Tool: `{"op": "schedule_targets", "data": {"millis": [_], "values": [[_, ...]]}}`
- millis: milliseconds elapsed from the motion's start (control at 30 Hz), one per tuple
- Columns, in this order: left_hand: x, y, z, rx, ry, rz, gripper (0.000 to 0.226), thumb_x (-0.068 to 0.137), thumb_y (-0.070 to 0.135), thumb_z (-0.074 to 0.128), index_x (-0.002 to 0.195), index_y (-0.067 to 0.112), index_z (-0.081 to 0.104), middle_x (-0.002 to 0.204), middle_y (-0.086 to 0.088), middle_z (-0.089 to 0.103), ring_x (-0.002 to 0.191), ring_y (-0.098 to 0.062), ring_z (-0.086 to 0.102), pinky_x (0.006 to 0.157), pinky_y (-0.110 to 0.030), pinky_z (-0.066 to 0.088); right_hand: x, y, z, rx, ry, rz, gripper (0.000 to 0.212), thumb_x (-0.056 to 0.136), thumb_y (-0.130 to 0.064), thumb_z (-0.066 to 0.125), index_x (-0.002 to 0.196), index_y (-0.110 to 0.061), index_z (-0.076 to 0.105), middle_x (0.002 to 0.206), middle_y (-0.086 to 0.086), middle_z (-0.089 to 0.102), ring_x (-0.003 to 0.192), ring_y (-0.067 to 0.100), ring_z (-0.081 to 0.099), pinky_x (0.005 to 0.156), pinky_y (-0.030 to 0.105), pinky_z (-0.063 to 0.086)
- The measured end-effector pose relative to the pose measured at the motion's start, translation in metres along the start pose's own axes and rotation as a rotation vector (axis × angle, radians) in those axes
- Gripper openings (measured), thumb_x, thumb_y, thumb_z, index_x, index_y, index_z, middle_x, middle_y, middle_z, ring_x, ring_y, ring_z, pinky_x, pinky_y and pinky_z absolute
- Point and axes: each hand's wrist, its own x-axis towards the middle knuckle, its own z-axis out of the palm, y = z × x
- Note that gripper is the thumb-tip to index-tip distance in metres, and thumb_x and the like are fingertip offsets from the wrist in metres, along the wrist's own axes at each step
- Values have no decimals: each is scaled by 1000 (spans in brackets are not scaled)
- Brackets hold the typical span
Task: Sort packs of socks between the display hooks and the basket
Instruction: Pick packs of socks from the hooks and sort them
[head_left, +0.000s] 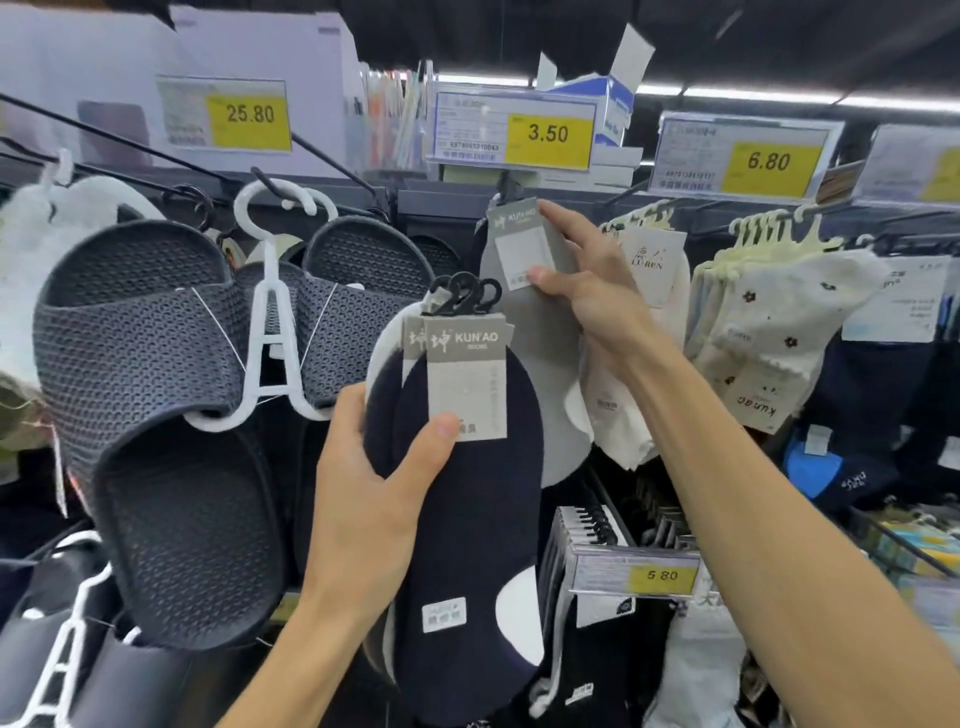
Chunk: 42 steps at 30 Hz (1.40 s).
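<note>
Left hand (379, 467) is gripping a fanned stack of navy packs (467, 545) low on the cards, thumb lying across the front label, fingers curling behind. Right hand (592, 301) is pinching the card of a grey pack (524, 332) between thumb and fingers, up under the 3.50 tag (548, 134). The pack's top is sitting at the hook (506, 188); whether it is threaded on, I cannot tell.

Handling, as judged: the packs are looking light, soft and floppy. Only the card headers and the small black hangers (467, 296) are giving any stiffness. The best hold is on the card, close under the hanger, so the eye is steering cleanly onto the rod. Stacked packs may be sliding on one another, so the left grip is needing pressure across all the cards.

Room, left to right:
- Slippers (156, 364) are hanging close, just beside the navy stack.
- The space in front of the hook is looking open.
- Cream socks (657, 270) are crowding in just behind the right hand, with flowered socks (779, 322) beyond them.
- Below, the 5.80 rail (660, 574) is jutting out near the right forearm, a likely snag when lowering.

No basket is clearly showing.
</note>
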Motion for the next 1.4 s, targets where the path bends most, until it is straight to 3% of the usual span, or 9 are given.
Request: {"op": "schedule_targets", "data": {"millis": [333,433,533,667,767,967,1100,1267,1400], "values": [[4,-1,1,-3,-3,-4,23,79,41,72,100,35,64,101,14,75,93,0,71,72,-10,53,-8,-2,0,-171,-140,10,69,93,-2,61,153,-26,36,143,-4,55,128,11,53,112,39,42],[5,-2,4,-3,5,8,22,79,40,71,100,34,63,99,15,74,92,1,70,71,-9,53,-33,-13,4,-306,20,16,62,94,-15,62,151,-25,39,142,-2,56,124,5,53,106,23,43],[7,-2,6,-14,14,10,23,80,38,71,101,31,63,99,14,75,92,1,70,71,-10,53,-83,-28,12,-187,231,-129,38,96,-32,59,133,-27,60,126,-13,65,113,-5,59,89,4,42],[9,-4,11,6,22,31,24,80,40,72,102,35,62,101,14,74,94,-2,71,73,-12,53,-130,-40,27,-74,108,-130,32,79,-51,71,109,-41,66,99,-17,68,93,4,64,73,11,50],[9,-8,12,-17,-11,0,24,81,43,70,102,34,62,102,10,74,95,-5,71,74,-15,54,-133,-37,27,-14,43,-92,29,75,-41,80,101,-42,68,96,-16,72,87,3,67,68,10,49],[7,-15,7,-159,-111,-110,33,97,48,48,115,23,59,122,-9,66,120,-28,61,102,-51,47,-125,-26,13,93,-8,4,28,71,-40,79,97,-36,70,97,-11,75,90,7,69,77,21,54],[7,-15,10,-194,-125,-144,27,97,47,53,112,25,58,123,-5,68,120,-23,63,99,-47,49,-127,-24,13,154,-14,32,28,73,-38,78,101,-33,73,101,-7,77,95,11,72,78,23,56],[9,-12,14,-252,-116,-129,24,94,40,60,115,28,60,122,0,70,117,-17,66,89,-25,56,-128,-29,12,144,-29,10,20,78,-27,79,97,-31,73,98,-9,76,90,4,71,73,13,53],[10,-11,14,-241,-76,-122,30,89,41,67,116,30,61,121,-2,71,116,-21,66,94,-39,56,-126,-30,6,262,-57,69,18,80,-18,75,96,-24,70,99,0,77,91,12,73,72,20,57]]}}
